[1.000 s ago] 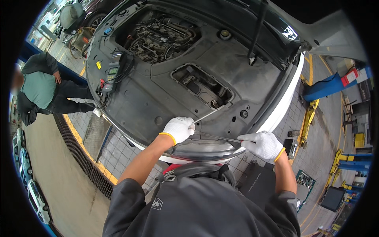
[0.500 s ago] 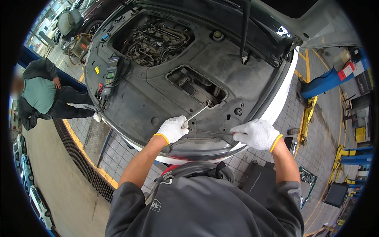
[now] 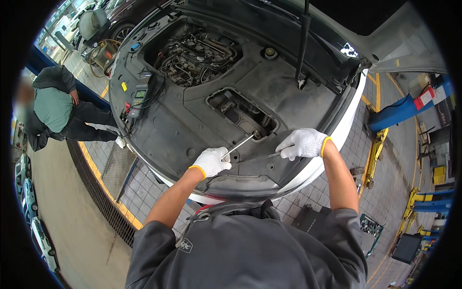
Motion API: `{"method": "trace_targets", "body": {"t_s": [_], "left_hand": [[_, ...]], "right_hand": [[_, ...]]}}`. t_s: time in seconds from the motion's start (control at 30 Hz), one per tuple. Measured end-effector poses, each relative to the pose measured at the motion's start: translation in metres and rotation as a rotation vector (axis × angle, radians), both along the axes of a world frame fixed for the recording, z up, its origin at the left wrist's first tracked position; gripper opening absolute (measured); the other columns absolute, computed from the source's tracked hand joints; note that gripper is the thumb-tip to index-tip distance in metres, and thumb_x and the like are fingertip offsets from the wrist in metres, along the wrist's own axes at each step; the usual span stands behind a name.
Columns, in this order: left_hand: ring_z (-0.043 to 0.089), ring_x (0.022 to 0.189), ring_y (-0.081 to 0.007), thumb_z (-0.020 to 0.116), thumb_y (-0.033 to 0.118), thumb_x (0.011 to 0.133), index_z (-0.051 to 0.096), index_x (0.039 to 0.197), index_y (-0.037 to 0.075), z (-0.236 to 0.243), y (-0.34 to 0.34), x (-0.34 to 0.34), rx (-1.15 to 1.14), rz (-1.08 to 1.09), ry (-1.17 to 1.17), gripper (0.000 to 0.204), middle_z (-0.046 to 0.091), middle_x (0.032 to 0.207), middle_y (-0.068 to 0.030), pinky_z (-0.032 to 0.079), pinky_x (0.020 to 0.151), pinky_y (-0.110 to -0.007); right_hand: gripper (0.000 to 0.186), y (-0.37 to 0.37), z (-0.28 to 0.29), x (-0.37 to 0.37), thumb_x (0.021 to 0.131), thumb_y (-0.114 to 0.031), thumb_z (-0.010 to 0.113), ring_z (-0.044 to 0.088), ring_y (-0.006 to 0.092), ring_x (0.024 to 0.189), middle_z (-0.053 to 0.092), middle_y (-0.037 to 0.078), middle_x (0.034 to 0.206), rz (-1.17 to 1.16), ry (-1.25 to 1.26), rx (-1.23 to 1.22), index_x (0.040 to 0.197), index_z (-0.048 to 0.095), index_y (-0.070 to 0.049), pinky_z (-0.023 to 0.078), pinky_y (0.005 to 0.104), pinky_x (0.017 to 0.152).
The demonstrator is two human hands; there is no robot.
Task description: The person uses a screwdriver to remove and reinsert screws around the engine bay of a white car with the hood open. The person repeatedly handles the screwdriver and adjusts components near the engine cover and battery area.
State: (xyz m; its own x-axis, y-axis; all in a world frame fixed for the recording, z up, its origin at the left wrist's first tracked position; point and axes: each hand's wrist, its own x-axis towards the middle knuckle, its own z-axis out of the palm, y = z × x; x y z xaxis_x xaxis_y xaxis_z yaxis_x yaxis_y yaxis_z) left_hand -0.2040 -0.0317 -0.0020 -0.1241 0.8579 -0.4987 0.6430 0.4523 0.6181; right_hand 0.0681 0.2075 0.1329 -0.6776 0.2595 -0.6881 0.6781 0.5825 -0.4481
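My left hand (image 3: 213, 162), in a white glove with a yellow cuff, is closed round the near end of a slim metal rod (image 3: 239, 146). The rod slants to the far right, its tip at the near corner of a rectangular opening (image 3: 240, 113) in the dark engine-bay cover. A thin dark bar (image 3: 255, 158) runs from beside my left hand to my right hand (image 3: 303, 143), whose gloved fingers pinch its right end. It looks like a wrench handle; its join with the rod is hidden by my left hand.
A handheld tester (image 3: 139, 98) with cables lies on the cover (image 3: 192, 120) at left. Beyond it is the exposed engine (image 3: 195, 55). A hood strut (image 3: 303, 43) rises at the far right. Another person (image 3: 55, 103) stands at left. A blue lift arm (image 3: 397, 113) is at right.
My right hand has moved away from me with the bar's end, so the bar now slopes up to the right. My left hand stays on the rod. The whole view has shifted slightly.
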Motion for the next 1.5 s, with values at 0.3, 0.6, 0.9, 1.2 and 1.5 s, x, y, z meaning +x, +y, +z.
{"method": "trace_targets", "body": {"t_s": [0.3, 0.6, 0.9, 1.2, 1.5], "left_hand": [[0.078, 0.106, -0.0335, 0.085, 0.030, 0.095, 0.077, 0.117, 0.005, -0.009, -0.007, 0.003, 0.070, 0.027, -0.008, 0.034, 0.083, 0.109, -0.0150, 0.061, 0.096, -0.045], [0.075, 0.118, -0.0340, 0.077, 0.038, 0.101, 0.079, 0.128, 0.009, -0.014, -0.022, 0.015, 0.250, -0.076, 0.100, 0.040, 0.077, 0.120, -0.0141, 0.059, 0.105, -0.045], [0.073, 0.088, -0.0289, 0.069, 0.027, 0.104, 0.070, 0.093, 0.015, -0.079, -0.039, 0.037, 0.716, -0.283, 0.632, 0.016, 0.066, 0.093, -0.0093, 0.062, 0.072, -0.045], [0.069, 0.101, -0.0267, 0.068, 0.025, 0.093, 0.074, 0.092, 0.014, -0.100, -0.046, 0.052, 0.741, -0.158, 0.715, 0.012, 0.067, 0.096, -0.0071, 0.059, 0.073, -0.043], [0.077, 0.096, -0.0343, 0.066, 0.031, 0.108, 0.080, 0.103, 0.013, -0.031, -0.040, 0.043, 0.538, -0.310, 0.618, 0.024, 0.075, 0.102, -0.0145, 0.065, 0.083, -0.048]], "right_hand": [[0.049, 0.021, -0.056, 0.041, 0.105, -0.040, 0.083, 0.064, 0.0138, 0.072, 0.084, 0.002, 0.102, -0.246, -0.014, -0.271, 0.147, 0.082, -0.015, 0.055, 0.0335, 0.067], [0.045, 0.007, -0.073, 0.088, 0.104, -0.040, 0.086, 0.054, 0.0093, 0.058, 0.084, 0.002, 0.097, -0.344, 0.104, -0.258, 0.139, 0.086, -0.011, 0.045, 0.0301, 0.052], [0.039, -0.022, -0.107, 0.180, 0.094, -0.022, 0.093, 0.080, 0.0204, 0.095, 0.086, 0.014, 0.104, -0.555, 0.330, -0.293, 0.121, 0.087, 0.005, 0.061, 0.0333, 0.090], [0.037, -0.051, -0.115, 0.183, 0.097, -0.019, 0.087, 0.074, 0.0168, 0.081, 0.080, 0.008, 0.095, -0.593, 0.413, -0.412, 0.121, 0.082, 0.009, 0.060, 0.0316, 0.078], [0.038, -0.070, -0.047, 0.154, 0.092, -0.016, 0.093, 0.081, 0.0190, 0.109, 0.087, 0.012, 0.120, -0.427, 0.508, -0.037, 0.126, 0.087, -0.002, 0.064, 0.0360, 0.097]]}}
